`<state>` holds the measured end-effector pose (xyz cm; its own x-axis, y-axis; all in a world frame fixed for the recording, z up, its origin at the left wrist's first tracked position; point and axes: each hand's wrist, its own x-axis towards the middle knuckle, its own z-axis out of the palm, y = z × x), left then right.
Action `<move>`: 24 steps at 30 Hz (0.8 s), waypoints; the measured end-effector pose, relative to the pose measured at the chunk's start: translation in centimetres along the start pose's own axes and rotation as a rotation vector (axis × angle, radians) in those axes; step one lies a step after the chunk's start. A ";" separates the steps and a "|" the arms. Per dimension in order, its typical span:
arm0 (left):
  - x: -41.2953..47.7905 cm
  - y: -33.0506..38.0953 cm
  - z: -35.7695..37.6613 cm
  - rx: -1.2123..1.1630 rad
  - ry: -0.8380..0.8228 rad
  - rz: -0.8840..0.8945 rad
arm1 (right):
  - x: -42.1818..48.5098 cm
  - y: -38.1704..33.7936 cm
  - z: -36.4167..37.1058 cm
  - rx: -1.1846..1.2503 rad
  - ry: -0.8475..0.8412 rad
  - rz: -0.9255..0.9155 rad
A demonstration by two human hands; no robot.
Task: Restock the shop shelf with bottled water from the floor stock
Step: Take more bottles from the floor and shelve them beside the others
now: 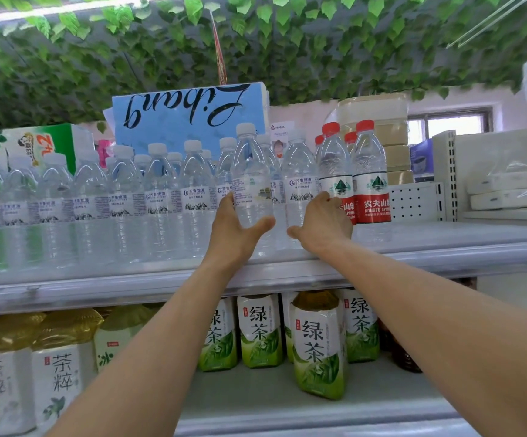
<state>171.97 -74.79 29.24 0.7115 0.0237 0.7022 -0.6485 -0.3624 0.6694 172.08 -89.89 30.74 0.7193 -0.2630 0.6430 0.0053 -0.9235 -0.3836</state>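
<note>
Left hand (233,230) curled around water bottle (251,175), right hand (322,223) around neighbouring bottle (299,181) on shelf (413,258).

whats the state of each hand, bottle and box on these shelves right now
left hand, grips the held water bottle
held water bottle, upright, capped
right hand, grips the second water bottle
second water bottle, upright, capped, on top shelf
red-capped bottles, upright, capped
blue box, lettering upside down
green tea bottles, upright on lower shelf
</note>
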 end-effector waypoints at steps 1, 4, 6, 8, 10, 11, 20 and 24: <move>0.0 0.0 0.0 0.005 -0.006 -0.004 | 0.0 0.0 -0.1 0.006 -0.009 0.000; 0.2 0.1 -0.2 0.018 -0.008 -0.032 | -0.7 0.1 -0.5 0.012 0.001 0.006; 0.4 0.2 -0.3 0.013 0.011 -0.070 | -1.4 0.2 -0.8 0.009 0.125 -0.063; 0.5 0.5 0.0 0.039 0.061 -0.089 | -2.1 -0.2 -1.1 0.190 0.200 -0.183; 0.4 0.9 0.4 0.104 0.117 -0.089 | -2.9 -1.4 -1.4 0.465 0.102 -0.236; 0.3 1.1 0.6 0.140 0.116 -0.094 | -3.0 -2.1 -1.4 0.556 0.024 -0.240; -0.7 1.1 -2.3 0.023 -0.066 -0.158 | -1.9 -2.4 -1.4 0.645 -0.152 -0.104; -1.2 1.2 -1.5 0.077 -0.017 -0.179 | -2.4 -3.0 -1.1 0.745 -0.142 -0.064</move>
<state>169.91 -73.90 29.59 0.8187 0.0791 0.5687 -0.4887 -0.4240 0.7625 169.59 -86.80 31.13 0.7838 -0.1303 0.6072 0.4817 -0.4896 -0.7268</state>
